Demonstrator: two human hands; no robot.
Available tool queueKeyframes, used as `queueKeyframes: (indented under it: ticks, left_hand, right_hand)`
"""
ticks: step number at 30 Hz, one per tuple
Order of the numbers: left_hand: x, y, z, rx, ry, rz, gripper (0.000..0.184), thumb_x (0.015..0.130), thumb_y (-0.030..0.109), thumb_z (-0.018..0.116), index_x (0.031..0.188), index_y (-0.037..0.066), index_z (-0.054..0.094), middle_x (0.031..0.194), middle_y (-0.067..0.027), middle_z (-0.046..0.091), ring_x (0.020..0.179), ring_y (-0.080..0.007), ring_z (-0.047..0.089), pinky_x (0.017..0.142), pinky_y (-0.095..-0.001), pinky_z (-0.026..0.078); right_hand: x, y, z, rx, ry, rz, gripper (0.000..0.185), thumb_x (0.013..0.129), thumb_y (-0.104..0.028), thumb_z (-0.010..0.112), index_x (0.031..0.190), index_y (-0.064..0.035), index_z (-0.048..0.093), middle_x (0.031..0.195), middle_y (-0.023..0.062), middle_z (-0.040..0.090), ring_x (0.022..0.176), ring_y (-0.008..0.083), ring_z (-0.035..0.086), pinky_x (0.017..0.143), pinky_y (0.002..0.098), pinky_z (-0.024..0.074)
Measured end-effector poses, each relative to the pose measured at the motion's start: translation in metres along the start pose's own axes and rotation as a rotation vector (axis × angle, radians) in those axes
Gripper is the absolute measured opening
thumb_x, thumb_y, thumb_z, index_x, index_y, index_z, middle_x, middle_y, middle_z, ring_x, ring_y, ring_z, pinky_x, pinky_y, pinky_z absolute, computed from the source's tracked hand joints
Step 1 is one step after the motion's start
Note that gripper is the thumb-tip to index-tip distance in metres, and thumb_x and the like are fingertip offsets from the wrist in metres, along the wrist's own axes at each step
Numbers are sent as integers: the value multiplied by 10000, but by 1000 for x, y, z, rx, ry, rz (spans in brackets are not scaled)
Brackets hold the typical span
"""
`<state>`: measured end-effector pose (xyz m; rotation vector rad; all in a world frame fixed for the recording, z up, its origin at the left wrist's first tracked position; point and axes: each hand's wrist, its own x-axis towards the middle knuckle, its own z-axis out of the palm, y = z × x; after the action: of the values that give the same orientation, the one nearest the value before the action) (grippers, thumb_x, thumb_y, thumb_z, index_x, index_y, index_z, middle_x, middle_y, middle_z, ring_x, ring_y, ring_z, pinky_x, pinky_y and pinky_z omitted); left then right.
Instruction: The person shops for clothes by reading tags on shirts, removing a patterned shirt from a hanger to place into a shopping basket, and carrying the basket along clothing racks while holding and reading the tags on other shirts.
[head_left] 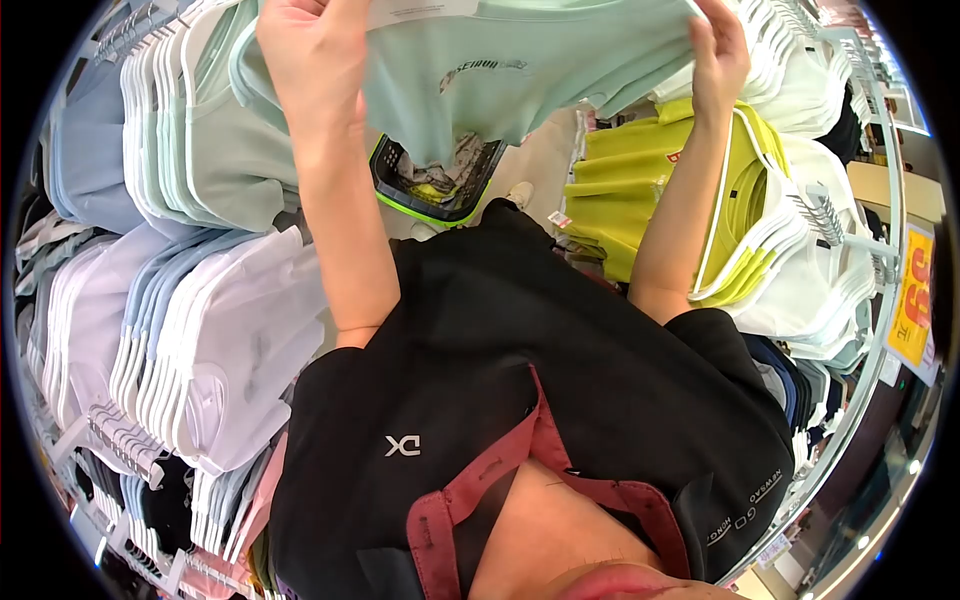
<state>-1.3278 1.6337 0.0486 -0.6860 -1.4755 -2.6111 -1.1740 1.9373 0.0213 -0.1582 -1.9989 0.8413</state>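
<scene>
A mint-green T-shirt (560, 55) with a small dark print stretches between my two hands at the top of the head view. My left hand (315, 55) grips its left end; the fingertips are partly cut off by the frame's upper edge. At the other end, the fingers of my right hand (720, 45) are closed on the fabric. A white patch with fine print (420, 10) shows on the shirt near my left hand. The cloth hangs in folds below, above a black basket with a green rim (470, 212) that has crumpled clothes in it.
Racks of shirts on white hangers flank me: pale green shirts (235, 170) and white shirts (225, 350) on the left, yellow-green shirts (630, 160) on the right. A metal rail (885, 255) and a yellow price sign (912, 295) stand at the far right.
</scene>
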Motion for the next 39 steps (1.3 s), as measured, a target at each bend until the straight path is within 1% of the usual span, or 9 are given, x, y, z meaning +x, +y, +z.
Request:
queueKeyframes:
  ticks: [3, 5, 11, 19, 23, 32, 33, 34, 39]
  left_hand:
    - [2, 32, -11, 32, -69, -60, 172, 898, 95, 652, 1036, 11, 593, 858, 12, 650, 724, -25, 568, 657, -174, 431]
    - [4, 55, -15, -190, -401, -129, 187, 901, 105, 640, 1055, 9, 596, 894, -12, 661, 751, -40, 590, 685, -178, 453]
    - [5, 48, 13, -36, -219, 204, 141, 932, 108, 580, 1039, 19, 597, 937, -28, 669, 807, -60, 624, 717, -193, 480]
    - [25, 58, 20, -91, -207, 351, 145, 937, 118, 572, 1010, 23, 654, 946, -51, 694, 830, -94, 652, 747, -214, 506]
    - [38, 66, 18, -78, -339, 385, 157, 940, 126, 571, 1014, 15, 652, 954, -60, 697, 828, -98, 655, 744, -222, 512]
    - [48, 17, 2, -199, -384, 65, 221, 939, 144, 584, 1097, -5, 624, 955, -42, 696, 852, -116, 654, 786, -243, 508]
    - [56, -6, -8, -109, -152, -29, 210, 884, 127, 659, 1040, 1, 599, 873, -32, 669, 766, -102, 620, 706, -226, 468]
    - [59, -21, -15, -19, 81, -127, 245, 829, 109, 734, 984, 6, 574, 791, -21, 641, 681, -88, 585, 625, -209, 427]
    - [34, -65, -15, -136, 64, -277, 225, 839, 86, 714, 968, -7, 554, 907, -68, 651, 791, -131, 641, 721, -262, 516]
  right_hand:
    - [-46, 63, -6, 232, 304, 328, 344, 964, -238, 569, 1174, 34, 577, 1134, 84, 635, 1029, 153, 587, 899, 300, 460]
    - [-94, 118, -4, 304, 217, 660, 335, 969, -198, 540, 1222, 22, 539, 1143, 62, 616, 1046, 171, 572, 913, 319, 458]
    - [-275, 247, 55, -86, -729, 787, 672, 769, -80, 691, 1378, -28, 411, 1355, 161, 509, 1241, 277, 500, 1018, 382, 426]
    - [-294, 207, 107, -241, -973, 829, 780, 658, 62, 751, 1369, -78, 463, 1341, 134, 526, 1271, 283, 481, 1042, 398, 438]
    - [-336, 226, 126, 319, -964, 1078, 549, 723, -3, 773, 1237, -58, 591, 1146, 71, 638, 1096, 189, 583, 872, 372, 544]
    - [-300, 108, 119, 294, -1030, 876, 496, 827, -237, 712, 1250, -12, 585, 1282, 105, 598, 1175, 246, 545, 1004, 342, 426]
    - [-261, 68, 108, 325, -1030, 827, 512, 832, -276, 702, 1251, -6, 583, 1282, 113, 597, 1189, 253, 535, 1018, 341, 411]
    - [-246, 55, 105, 374, -997, 750, 469, 849, -283, 702, 1203, 5, 596, 1179, 114, 636, 1080, 228, 584, 941, 334, 457]
    - [-149, -16, 79, 350, -1108, 719, 349, 908, -268, 660, 1084, 28, 606, 907, 70, 649, 839, 134, 579, 764, 316, 490]
